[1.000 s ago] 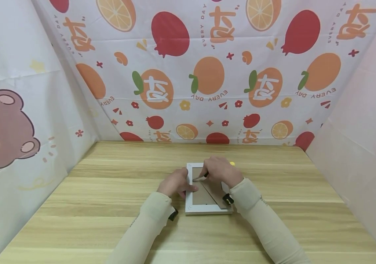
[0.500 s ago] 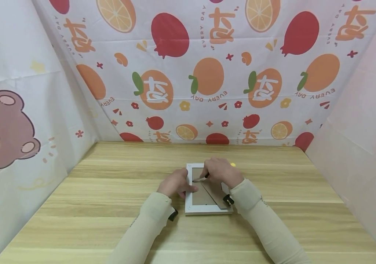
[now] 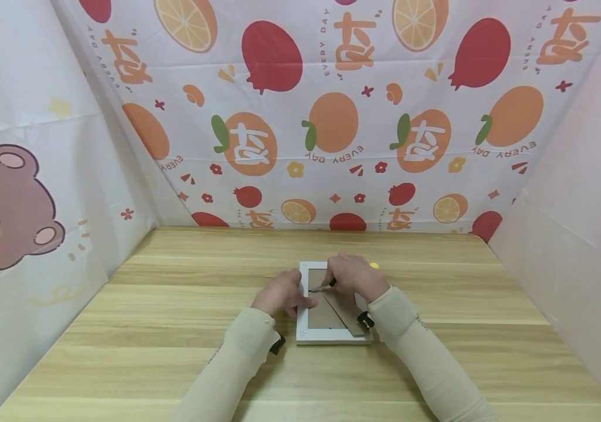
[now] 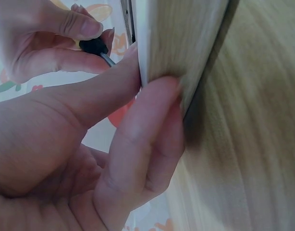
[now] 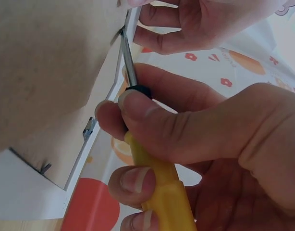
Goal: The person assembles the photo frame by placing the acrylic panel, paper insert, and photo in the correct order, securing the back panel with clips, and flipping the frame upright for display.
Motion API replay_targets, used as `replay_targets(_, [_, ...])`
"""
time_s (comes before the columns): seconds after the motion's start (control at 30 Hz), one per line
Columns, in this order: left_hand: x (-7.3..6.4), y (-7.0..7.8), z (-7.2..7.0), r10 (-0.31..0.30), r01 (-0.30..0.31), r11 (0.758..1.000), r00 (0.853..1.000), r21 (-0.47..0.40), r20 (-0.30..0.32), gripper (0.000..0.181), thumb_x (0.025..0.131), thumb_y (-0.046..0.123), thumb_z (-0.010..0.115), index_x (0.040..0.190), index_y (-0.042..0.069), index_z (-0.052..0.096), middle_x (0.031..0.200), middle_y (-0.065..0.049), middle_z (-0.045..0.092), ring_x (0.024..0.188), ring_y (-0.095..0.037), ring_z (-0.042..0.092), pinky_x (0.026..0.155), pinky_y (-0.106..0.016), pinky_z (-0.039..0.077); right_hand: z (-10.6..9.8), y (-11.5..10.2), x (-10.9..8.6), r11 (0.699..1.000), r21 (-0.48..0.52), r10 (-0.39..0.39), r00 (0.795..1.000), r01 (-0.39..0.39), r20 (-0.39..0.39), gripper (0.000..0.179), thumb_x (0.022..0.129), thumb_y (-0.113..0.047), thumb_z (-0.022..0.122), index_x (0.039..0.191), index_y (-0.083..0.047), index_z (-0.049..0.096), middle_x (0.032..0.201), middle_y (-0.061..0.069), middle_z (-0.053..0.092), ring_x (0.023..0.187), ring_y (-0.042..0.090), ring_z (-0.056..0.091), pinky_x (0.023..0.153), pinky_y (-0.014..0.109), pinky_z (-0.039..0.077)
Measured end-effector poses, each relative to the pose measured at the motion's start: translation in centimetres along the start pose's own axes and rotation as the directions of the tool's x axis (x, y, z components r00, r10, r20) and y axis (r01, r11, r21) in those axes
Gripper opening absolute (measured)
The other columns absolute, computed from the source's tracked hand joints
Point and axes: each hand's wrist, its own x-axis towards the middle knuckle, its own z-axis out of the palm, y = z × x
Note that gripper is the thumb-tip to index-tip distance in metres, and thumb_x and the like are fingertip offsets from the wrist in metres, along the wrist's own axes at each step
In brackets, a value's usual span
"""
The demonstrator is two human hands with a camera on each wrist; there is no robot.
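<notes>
A white picture frame (image 3: 321, 335) lies face down on the table, its brown backing board (image 3: 320, 316) up and a stand flap (image 3: 346, 308) slanting across it. My left hand (image 3: 281, 291) grips the frame's left side, thumb on top; in the left wrist view its fingers press the outer edge (image 4: 181, 43). Held in my right hand (image 3: 355, 274) is a screwdriver (image 5: 169, 197) with a yellow handle. Its metal tip meets a small tab at the backing's left edge, close to the left thumb. More metal tabs (image 5: 45, 167) show along the border in the right wrist view.
The wood-grain table (image 3: 200, 328) extends around the frame on every side. Behind it hangs a fruit-print cloth (image 3: 332, 176); a bear-print cloth (image 3: 10, 205) hangs on the left, and a pale cloth (image 3: 574, 223) on the right.
The right hand and screwdriver have shifted very slightly right and toward the person, and the frame has moved a hair with them. The left hand keeps its grip.
</notes>
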Motion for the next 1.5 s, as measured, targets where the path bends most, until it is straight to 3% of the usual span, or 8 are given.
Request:
replay_targets(0.3, [0.0,0.3,-0.2,0.001,-0.001,1.0,1.0,0.02,-0.006,0.041,0.087,0.025,0.084,0.111,0.005,0.058,0.092,-0.01,0.066,0.066,-0.02,0.07,0.065,-0.029,0.053,0.0,0.1,-0.1,1.0,0.02,0.0,1.0,0.0,-0.007,0.026,0.092,-0.001,0.075,0.108,-0.02,0.082,0.102,0.0,0.08,0.073,0.015,0.054,0.06,0.026,0.041])
replay_targets(0.53, [-0.2,0.4,-0.1,-0.02,0.02,0.999,1.0,0.048,-0.009,0.042,0.086,0.028,0.085,0.109,0.006,0.058,0.09,-0.009,0.065,0.065,-0.02,0.07,0.068,-0.031,0.049,-1.2,0.9,-0.8,0.992,-0.027,-0.122,0.989,0.12,-0.082,0.028,0.091,-0.004,0.076,0.113,-0.022,0.081,0.111,-0.002,0.08,0.08,0.011,0.059,0.07,0.026,0.053])
replay_targets(0.7, [-0.1,0.2,0.1,0.008,-0.008,0.999,1.0,0.035,-0.022,0.043,0.086,0.025,0.085,0.111,0.004,0.058,0.091,-0.01,0.064,0.064,-0.021,0.07,0.066,-0.03,0.05,-2.4,1.1,-2.2,0.984,-0.037,-0.176,0.97,0.172,-0.171,0.02,0.093,-0.015,0.078,0.111,-0.022,0.082,0.107,-0.003,0.08,0.08,0.007,0.065,0.066,0.023,0.053])
replay_targets(0.8, [-0.1,0.2,0.1,0.01,-0.009,0.999,1.0,0.048,-0.026,0.043,0.086,0.026,0.085,0.112,0.004,0.059,0.092,-0.01,0.064,0.064,-0.021,0.069,0.065,-0.03,0.05,-2.6,1.3,-2.9,0.977,-0.045,-0.212,0.959,0.208,-0.188,0.017,0.092,-0.016,0.079,0.107,-0.021,0.083,0.097,-0.004,0.081,0.071,0.005,0.06,0.061,0.02,0.048])
replay_targets(0.97, [0.0,0.2,0.1,0.001,0.001,0.998,1.0,0.068,-0.026,0.044,0.086,0.028,0.085,0.112,0.004,0.059,0.092,-0.01,0.063,0.064,-0.02,0.069,0.064,-0.029,0.049,-2.3,2.0,-3.8,0.952,-0.023,-0.305,0.939,0.306,-0.161,0.016,0.09,-0.01,0.079,0.104,-0.017,0.084,0.092,-0.003,0.081,0.062,0.002,0.051,0.056,0.018,0.041])
replay_targets(1.07, [0.1,0.1,0.1,-0.003,0.005,0.998,0.999,0.06,-0.033,0.044,0.086,0.028,0.085,0.112,0.004,0.059,0.092,-0.01,0.064,0.064,-0.02,0.069,0.063,-0.029,0.05,-2.1,2.3,-4.4,0.942,0.023,-0.33,0.938,0.334,-0.104,0.018,0.09,-0.007,0.078,0.104,-0.016,0.084,0.097,-0.002,0.081,0.068,0.0,0.058,0.06,0.017,0.047])
replay_targets(1.27, [0.2,0.0,0.1,-0.003,0.004,0.999,0.999,0.035,-0.037,0.043,0.086,0.026,0.085,0.114,0.004,0.059,0.095,-0.01,0.064,0.065,-0.021,0.069,0.063,-0.029,0.051,-1.2,2.2,-4.9,0.95,0.151,-0.284,0.958,0.275,0.039,0.014,0.09,-0.005,0.079,0.1,-0.014,0.084,0.094,-0.001,0.081,0.074,0.003,0.065,0.07,0.019,0.056])
replay_targets(1.5, [0.1,-0.1,0.2,0.005,-0.004,1.0,0.999,0.019,-0.042,0.043,0.086,0.025,0.085,0.113,0.004,0.059,0.094,-0.01,0.065,0.064,-0.021,0.069,0.062,-0.029,0.052,-0.8,1.9,-5.3,0.954,0.105,-0.291,0.954,0.282,0.075,0.009,0.089,-0.01,0.081,0.093,-0.017,0.085,0.086,-0.006,0.08,0.067,-0.001,0.056,0.063,0.016,0.05])
